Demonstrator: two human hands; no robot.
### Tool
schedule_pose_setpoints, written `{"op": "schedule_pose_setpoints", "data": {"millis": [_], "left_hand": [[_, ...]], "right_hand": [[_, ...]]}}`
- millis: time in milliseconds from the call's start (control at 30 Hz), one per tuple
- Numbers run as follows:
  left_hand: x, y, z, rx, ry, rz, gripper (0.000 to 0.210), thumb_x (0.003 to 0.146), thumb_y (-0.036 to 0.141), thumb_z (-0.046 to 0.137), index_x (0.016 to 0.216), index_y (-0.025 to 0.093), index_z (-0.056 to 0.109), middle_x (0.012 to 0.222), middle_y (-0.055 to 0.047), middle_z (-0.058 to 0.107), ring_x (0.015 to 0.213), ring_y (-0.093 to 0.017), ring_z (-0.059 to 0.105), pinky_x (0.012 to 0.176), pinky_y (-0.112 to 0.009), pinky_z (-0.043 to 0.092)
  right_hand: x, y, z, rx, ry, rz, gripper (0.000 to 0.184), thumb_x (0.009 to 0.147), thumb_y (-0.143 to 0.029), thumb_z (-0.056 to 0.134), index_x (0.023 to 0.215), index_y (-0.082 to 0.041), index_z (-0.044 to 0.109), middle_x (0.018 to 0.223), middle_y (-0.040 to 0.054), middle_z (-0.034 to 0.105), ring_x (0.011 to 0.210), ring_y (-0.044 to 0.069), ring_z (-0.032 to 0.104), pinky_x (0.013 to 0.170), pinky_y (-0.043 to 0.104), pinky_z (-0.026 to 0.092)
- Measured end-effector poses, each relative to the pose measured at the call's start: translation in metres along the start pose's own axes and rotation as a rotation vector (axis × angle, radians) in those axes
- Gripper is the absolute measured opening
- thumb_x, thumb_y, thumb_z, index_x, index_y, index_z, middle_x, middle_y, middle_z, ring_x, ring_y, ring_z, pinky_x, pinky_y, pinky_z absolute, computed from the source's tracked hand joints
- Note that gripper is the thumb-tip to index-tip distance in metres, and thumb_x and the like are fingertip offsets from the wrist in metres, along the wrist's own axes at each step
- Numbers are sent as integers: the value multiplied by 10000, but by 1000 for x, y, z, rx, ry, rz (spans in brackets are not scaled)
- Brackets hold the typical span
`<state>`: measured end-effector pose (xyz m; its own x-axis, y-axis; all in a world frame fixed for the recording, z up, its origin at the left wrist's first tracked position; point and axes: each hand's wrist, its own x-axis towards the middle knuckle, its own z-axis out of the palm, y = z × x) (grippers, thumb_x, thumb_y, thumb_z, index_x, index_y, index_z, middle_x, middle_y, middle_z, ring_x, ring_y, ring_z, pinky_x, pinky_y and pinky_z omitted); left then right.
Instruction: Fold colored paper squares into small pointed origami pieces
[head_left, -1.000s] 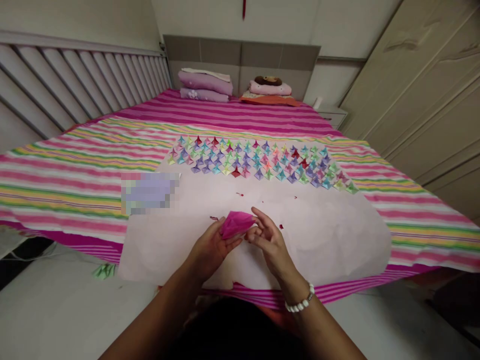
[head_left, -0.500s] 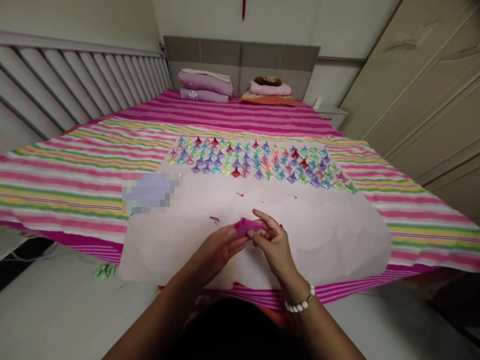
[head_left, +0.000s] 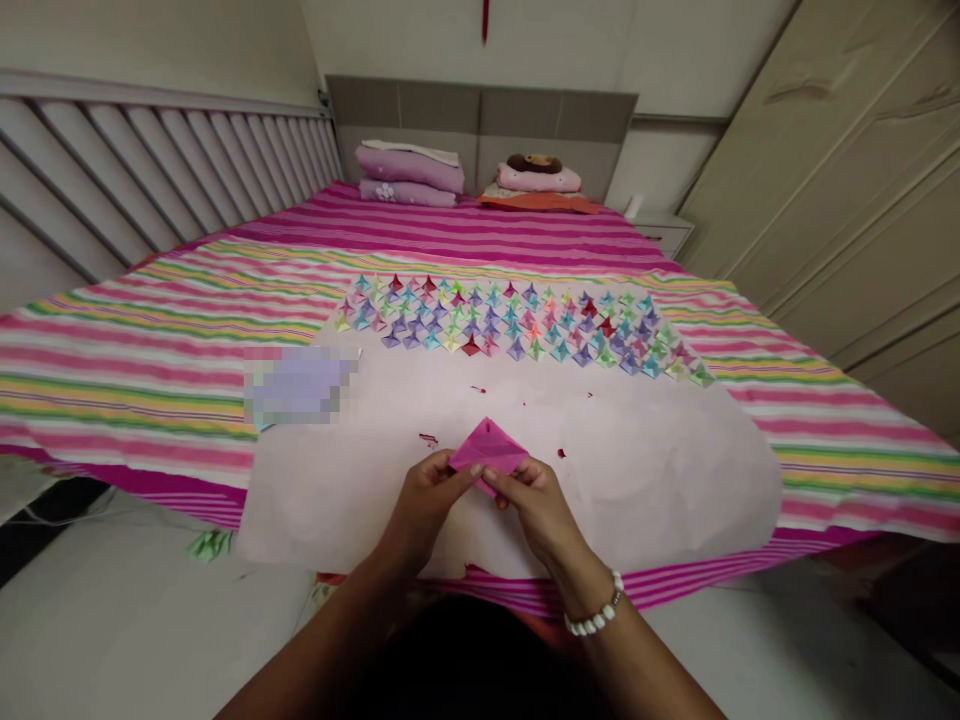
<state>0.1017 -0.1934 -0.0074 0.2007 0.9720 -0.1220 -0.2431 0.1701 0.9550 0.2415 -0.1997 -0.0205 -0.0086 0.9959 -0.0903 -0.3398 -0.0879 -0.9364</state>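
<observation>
Between my hands, just above the white paper sheet (head_left: 660, 470), is a folded piece of pink paper (head_left: 489, 442), its pointed corner facing away from me. My left hand (head_left: 429, 500) pinches its left side, the thumb lying on top. On the right side, my right hand (head_left: 538, 498) grips it too, with the thumb near the middle and the fingers underneath. The two thumbs almost meet at the near edge. Rows of small folded paper pieces (head_left: 512, 320) in many colours lie along the far part of the sheet.
Dark red scraps (head_left: 427, 439) are scattered on the sheet. A blurred-out flat item (head_left: 300, 386) lies at its left edge. The striped bed (head_left: 150, 330) carries folded bedding (head_left: 411, 175) at the headboard. Crumpled green paper (head_left: 210, 544) is on the floor.
The pink paper has been turned and now shows its flat, triangular face. My right hand's raised index finger has come down, and both thumbs now press on the paper.
</observation>
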Motion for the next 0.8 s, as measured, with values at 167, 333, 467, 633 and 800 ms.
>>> {"op": "schedule_pose_setpoints", "data": {"millis": [167,333,467,633,800], "left_hand": [[3,3,-6,12,-68,-77,199,678,292,768,821,162,720,753,2,701,743,-133,593,762,-256,442],[10,11,-11,101,-106,-144,207,677,336,760,751,145,731,676,-12,693,659,-137,587,689,-266,448],[13,17,-11,128,-30,-129,228,650,356,769,707,143,716,646,-1,664,597,-118,552,612,-245,427],[12,15,-11,67,6,-82,264,679,399,739,672,140,684,605,17,618,562,-97,518,576,-224,411],[12,14,-15,86,-35,-115,261,673,394,752,691,140,691,603,13,621,573,-100,524,586,-222,414]], "right_hand": [[-2,1,-1,-87,-54,-9,215,654,-352,772,632,-171,657,538,-37,536,484,85,395,467,219,325],[-4,3,-2,-151,-143,13,246,656,-380,764,634,-171,635,513,-55,487,476,83,365,474,226,300],[-6,4,-1,-176,-146,44,266,657,-396,764,634,-170,626,512,-60,465,477,84,370,481,231,291],[-7,4,2,-162,-150,59,271,661,-403,762,644,-164,636,524,-53,479,484,85,375,484,230,306],[-3,-1,-2,-149,-41,14,245,646,-357,778,605,-162,635,487,-56,483,473,78,373,481,223,279]]}}
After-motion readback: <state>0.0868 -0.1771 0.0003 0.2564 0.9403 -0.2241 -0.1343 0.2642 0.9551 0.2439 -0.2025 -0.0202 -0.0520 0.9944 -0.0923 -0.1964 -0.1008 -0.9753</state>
